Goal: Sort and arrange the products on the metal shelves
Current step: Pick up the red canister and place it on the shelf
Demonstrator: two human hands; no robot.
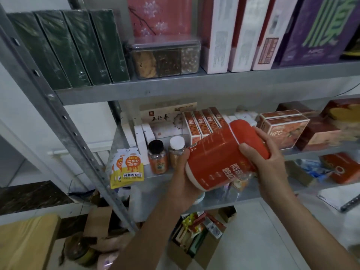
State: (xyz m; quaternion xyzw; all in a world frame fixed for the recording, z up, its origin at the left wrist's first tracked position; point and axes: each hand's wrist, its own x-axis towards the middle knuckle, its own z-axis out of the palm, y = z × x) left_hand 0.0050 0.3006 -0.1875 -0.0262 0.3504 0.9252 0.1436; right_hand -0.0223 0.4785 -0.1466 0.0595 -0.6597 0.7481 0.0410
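Observation:
A large red cylindrical canister (218, 152) with white rims and white lettering lies tilted in front of the middle metal shelf (155, 178). My left hand (183, 178) cups its lower white-rimmed end from below. My right hand (266, 158) grips its upper rounded end, fingers curled over the top. Behind the canister stand two small jars (157, 156), one with a black lid and one with a white lid, and a row of orange-and-white cartons (202, 123).
Yellow-orange pouches (126, 168) hang over the shelf's left front edge. The upper shelf (175, 86) carries green boxes, a clear snack tub, white boxes and a purple box. NFC cartons (282, 129) stand at right. On the floor below is an open cardboard box (196, 236) of packets.

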